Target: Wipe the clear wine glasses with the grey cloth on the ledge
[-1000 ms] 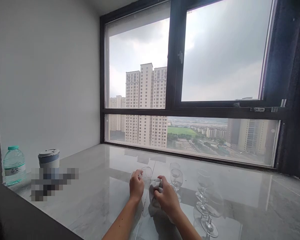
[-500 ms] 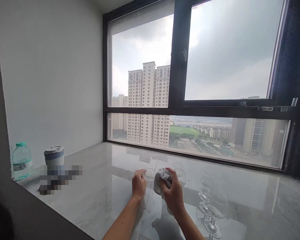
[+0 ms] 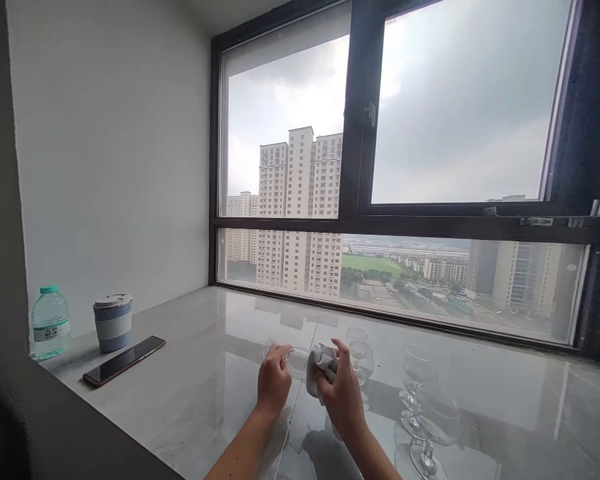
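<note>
My left hand [image 3: 274, 381] is closed on the stem end of a clear wine glass [image 3: 299, 361], which is held sideways above the sill. At the glass's other end, my right hand [image 3: 343, 393] grips a pale grey cloth [image 3: 314, 379] pressed around the bowl, with the index finger raised. The cloth and fingers hide part of the bowl. Just behind my right hand stands a stemmed glass [image 3: 363, 363] with another beyond it. Several more stemmed glasses, including a large one [image 3: 436, 417], stand upright to the right.
On the left of the glossy tiled sill [image 3: 190, 400] are a green-capped water bottle [image 3: 51, 327], a lidded blue and white cup [image 3: 113, 327] and a phone [image 3: 125, 361] lying flat. A dark-framed window [image 3: 430, 223] rises behind the sill.
Both hands have shifted slightly left with the glass and cloth. The view has turned a little, so the bottle, cup and window sit slightly farther right.
</note>
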